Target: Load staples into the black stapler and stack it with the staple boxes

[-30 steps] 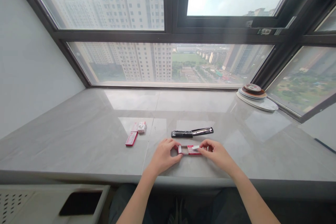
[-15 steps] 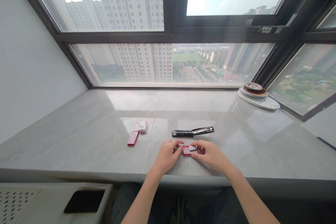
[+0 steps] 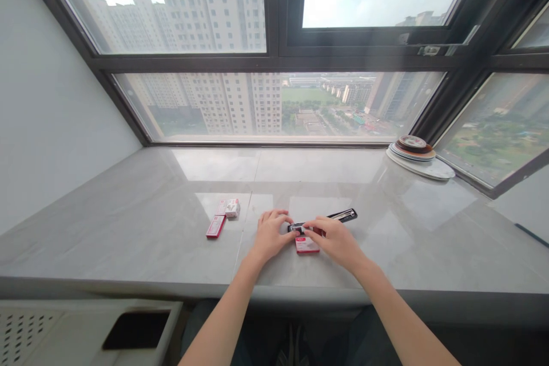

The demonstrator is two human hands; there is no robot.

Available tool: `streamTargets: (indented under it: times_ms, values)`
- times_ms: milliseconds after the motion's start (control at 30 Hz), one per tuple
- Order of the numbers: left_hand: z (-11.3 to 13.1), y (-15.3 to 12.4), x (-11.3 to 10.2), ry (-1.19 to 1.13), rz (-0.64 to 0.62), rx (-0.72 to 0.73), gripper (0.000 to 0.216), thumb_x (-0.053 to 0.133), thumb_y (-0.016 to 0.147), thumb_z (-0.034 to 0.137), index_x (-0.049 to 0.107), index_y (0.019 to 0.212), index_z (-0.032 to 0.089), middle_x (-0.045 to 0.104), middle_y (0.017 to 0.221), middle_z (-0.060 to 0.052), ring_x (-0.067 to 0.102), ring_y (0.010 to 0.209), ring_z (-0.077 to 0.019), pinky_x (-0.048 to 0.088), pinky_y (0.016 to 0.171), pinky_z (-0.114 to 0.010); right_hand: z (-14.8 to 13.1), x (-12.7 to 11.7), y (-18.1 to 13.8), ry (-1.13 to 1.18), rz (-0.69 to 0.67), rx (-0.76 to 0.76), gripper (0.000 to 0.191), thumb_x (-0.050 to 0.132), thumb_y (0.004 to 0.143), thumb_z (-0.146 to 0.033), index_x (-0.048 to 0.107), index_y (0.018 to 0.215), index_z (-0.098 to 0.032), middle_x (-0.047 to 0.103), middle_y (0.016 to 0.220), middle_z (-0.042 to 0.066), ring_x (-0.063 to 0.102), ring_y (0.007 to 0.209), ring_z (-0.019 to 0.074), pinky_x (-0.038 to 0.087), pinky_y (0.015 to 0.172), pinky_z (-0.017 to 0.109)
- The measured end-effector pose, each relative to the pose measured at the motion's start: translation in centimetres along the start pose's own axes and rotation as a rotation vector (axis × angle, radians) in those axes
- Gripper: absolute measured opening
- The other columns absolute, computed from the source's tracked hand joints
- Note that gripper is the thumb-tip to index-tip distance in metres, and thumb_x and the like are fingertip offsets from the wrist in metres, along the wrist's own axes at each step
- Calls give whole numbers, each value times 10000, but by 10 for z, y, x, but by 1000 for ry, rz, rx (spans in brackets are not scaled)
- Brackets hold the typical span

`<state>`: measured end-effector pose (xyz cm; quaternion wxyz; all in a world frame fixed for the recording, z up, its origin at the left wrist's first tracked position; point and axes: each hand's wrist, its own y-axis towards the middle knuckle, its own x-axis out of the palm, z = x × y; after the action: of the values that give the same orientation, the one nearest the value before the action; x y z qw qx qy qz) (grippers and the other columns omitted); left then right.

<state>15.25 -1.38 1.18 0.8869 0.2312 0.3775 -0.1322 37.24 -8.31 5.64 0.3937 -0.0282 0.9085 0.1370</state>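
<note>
An opened black stapler (image 3: 346, 215) lies across the worktop, its two halves spread nearly in line. My left hand (image 3: 270, 234) grips its left end between thumb and fingers. Over that same end my right hand (image 3: 338, 241) pinches a small silvery strip of staples (image 3: 299, 228), largely hidden by the fingertips. Just in front of the stapler, below my fingers, a flat red and white staple box (image 3: 307, 246) rests on the surface.
To the left lie a red and white box (image 3: 215, 226) and a small white box (image 3: 232, 208), close together. A stack of plates (image 3: 420, 167) stands in the far right corner by the window frame (image 3: 274, 63). The worktop (image 3: 128, 211) ends just before my legs.
Both hands have moved from the red and white box up to the stapler. My right hand brought the staple strip along, my left took hold of the stapler, and the stapler shifted slightly right.
</note>
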Motion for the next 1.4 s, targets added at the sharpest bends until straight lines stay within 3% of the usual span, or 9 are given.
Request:
streamTargets:
  times_ms: [200, 600, 733, 900, 1000, 1100, 1167, 1300, 1400]
  values:
    - [8, -16, 1, 9, 23, 4, 214, 769, 867, 446, 733, 1044, 332, 631, 1335, -12, 469, 1357, -277, 302, 1166, -479, 13, 6, 21, -21, -63, -25, 256, 599, 981, -413, 794, 1039, -257, 688, 866, 24, 601, 738, 172, 428, 729, 282]
    - [8, -12, 0, -8, 33, 2, 211, 782, 850, 450, 740, 1018, 329, 633, 1318, -12, 514, 1286, -269, 320, 1143, -473, 9, 3, 13, -116, -35, 28, 300, 610, 947, -424, 772, 1140, -261, 706, 826, 34, 636, 765, 202, 425, 727, 291]
    - [8, -12, 0, 0, 40, -10, 217, 794, 838, 452, 739, 1008, 328, 633, 1317, -9, 520, 1271, -269, 329, 1131, -471, 4, 3, 7, -154, 27, 148, 263, 620, 925, -462, 765, 917, -242, 642, 667, 16, 586, 648, 189, 357, 626, 292]
    - [8, -12, 0, -8, 31, -1, 217, 788, 847, 444, 739, 1025, 331, 636, 1323, -9, 495, 1314, -269, 327, 1138, -469, 2, 7, -5, 100, -41, 151, 344, 594, 927, -509, 740, 1104, -252, 617, 673, -11, 558, 637, 174, 385, 621, 284]
    - [8, -12, 0, -13, 26, -11, 217, 784, 849, 438, 741, 1031, 327, 634, 1337, -15, 492, 1319, -277, 328, 1139, -479, 23, -4, -24, 316, -45, 289, 427, 595, 909, -595, 730, 1072, -225, 602, 679, -16, 513, 580, 143, 376, 561, 272]
    - [6, -11, 1, -21, 22, -11, 208, 787, 847, 434, 743, 1024, 333, 640, 1328, -11, 496, 1311, -278, 324, 1140, -486, 54, -28, -44, 480, -146, 565, 529, 594, 867, -704, 698, 963, -194, 601, 662, -11, 371, 403, 79, 226, 409, 251]
    - [6, -10, 1, -26, 23, -4, 199, 789, 848, 431, 744, 1019, 338, 642, 1322, -7, 501, 1302, -278, 323, 1139, -487, 69, -44, -49, 554, -107, 646, 571, 644, 826, -724, 682, 1056, -203, 629, 713, 1, 334, 371, 58, 170, 376, 242]
    - [4, -10, 2, -26, 24, 4, 193, 789, 853, 426, 745, 1021, 342, 640, 1328, 1, 500, 1301, -276, 322, 1136, -486, 72, -58, -27, 638, 64, 478, 693, 738, 771, -697, 640, 1269, -225, 623, 787, 7, 386, 474, 75, 266, 423, 242]
    - [4, -10, 2, -23, 21, 5, 203, 795, 847, 431, 747, 1027, 347, 644, 1322, 5, 498, 1303, -274, 324, 1136, -482, 55, -49, 4, 576, 21, 305, 604, 773, 759, -660, 692, 1149, -205, 586, 756, -10, 414, 572, 101, 322, 513, 257]
